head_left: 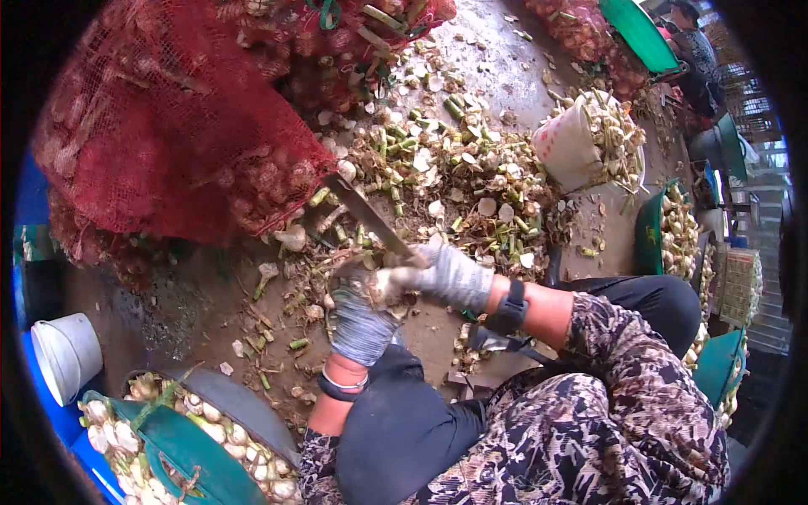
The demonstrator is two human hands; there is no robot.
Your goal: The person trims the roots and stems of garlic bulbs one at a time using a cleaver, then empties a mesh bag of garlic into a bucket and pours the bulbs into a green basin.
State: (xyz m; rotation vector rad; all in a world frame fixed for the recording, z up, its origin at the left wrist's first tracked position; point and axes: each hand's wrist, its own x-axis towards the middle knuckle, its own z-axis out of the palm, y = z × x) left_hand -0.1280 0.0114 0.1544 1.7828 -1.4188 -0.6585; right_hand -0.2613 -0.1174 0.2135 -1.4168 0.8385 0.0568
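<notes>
Fingers of the gloved left hand [362, 310] grip a garlic bulb [385, 289]; beside it, the right hand's [454, 276] fingers close round a knife [370, 217], its blade angled toward a red mesh sack [194, 135] above the trimming-strewn floor [181, 316].

Grey gloves [365, 324], black wristbands [508, 307], mottled sleeves [623, 337]

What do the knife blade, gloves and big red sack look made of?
Knife blade: likely steel; flat, dull grey. Gloves: seemingly knit fabric, matte, mottled grey; fibre unclear. Sack: probably plastic netting; garlic shows through the open red mesh.
</notes>
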